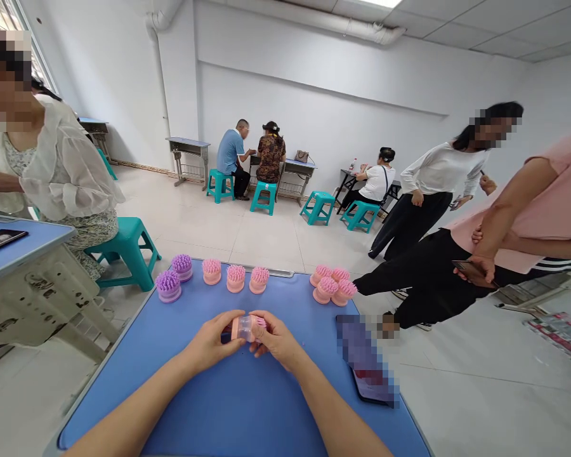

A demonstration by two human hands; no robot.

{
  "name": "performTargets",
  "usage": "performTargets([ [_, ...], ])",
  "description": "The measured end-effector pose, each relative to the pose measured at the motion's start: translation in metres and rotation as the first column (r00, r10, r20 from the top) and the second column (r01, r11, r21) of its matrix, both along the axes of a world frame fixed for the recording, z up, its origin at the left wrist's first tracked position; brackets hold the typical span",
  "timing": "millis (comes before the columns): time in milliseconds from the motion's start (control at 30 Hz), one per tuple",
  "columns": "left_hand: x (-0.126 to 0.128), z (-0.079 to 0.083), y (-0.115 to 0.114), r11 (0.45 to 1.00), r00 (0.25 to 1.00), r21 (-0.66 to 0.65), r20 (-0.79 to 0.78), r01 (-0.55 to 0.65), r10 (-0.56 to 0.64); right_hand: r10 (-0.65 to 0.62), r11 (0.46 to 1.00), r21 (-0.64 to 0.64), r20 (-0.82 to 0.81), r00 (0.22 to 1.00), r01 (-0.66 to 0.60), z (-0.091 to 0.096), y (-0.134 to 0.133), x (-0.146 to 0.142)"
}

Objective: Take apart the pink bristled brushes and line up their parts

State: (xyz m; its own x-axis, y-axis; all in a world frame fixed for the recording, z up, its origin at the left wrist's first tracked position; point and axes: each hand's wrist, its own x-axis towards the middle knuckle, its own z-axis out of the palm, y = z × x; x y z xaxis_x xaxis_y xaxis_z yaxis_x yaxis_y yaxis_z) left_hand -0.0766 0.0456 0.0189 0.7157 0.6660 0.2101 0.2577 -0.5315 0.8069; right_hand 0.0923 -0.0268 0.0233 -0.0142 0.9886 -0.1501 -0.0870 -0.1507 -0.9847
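Starting far left on the smooth, flat blue tabletop [228, 406]: a purple, round, plastic-looking bristle brush [168, 287] near the edge, with a second purple brush [182, 268] of the same make just behind, both upright, bristles skyward. Moving along the far side, three pink, round, stubby-bristled brushes in a spaced row [235, 278], upright too and apart from the hands.

Now into the middle, and here comes the action! Left hand [213, 339] narrowed round the smooth pink end of a pink-and-clear, round, plastic-looking piece [244, 329], thumb on the near side, fingers over the top. Over the table, in front of the row, lying sideways between both hands: pink base left, see-through middle, pink bristles right. Right hand [280, 341] closed on the bristled end, partly hiding it. Firmly joined there or merely held together? Impossible to tell.

Good handling from here, by judgement: anchor the base with the left, line both ends up on one axis, and press or turn evenly, without rocking. Grip low on the rim, away from the probably bendy bristles. Go easy on the clear wall, likely slick and apt to flex.

Over to the right: four pink brushes in a tight bunch [325, 289], all upright, then a dark, flat, black-edged phone [368, 365] along the table's side. Best to mind that right elbow!
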Motion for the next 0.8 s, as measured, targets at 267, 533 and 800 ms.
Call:
performTargets([
  [267,0.003,0.010,-0.003,0.980,0.995,-0.198,-0.097,-0.026,0.007,-0.018,0.964,0.262,0.255,0.967,-0.051,0.005,-0.009,0.001],
  [533,0.003,0.006,0.001,0.985,0.996,-0.168,-0.093,-0.027,0.011,0.015,1.000,-0.023,0.066,0.998,-0.014,0.002,-0.009,-0.001],
  [800,0.003,0.010,0.000,0.983,0.995,-0.178,-0.101,-0.039,0.021,0.014,0.993,0.116,0.003,1.000,-0.014,0.007,-0.010,0.003],
])
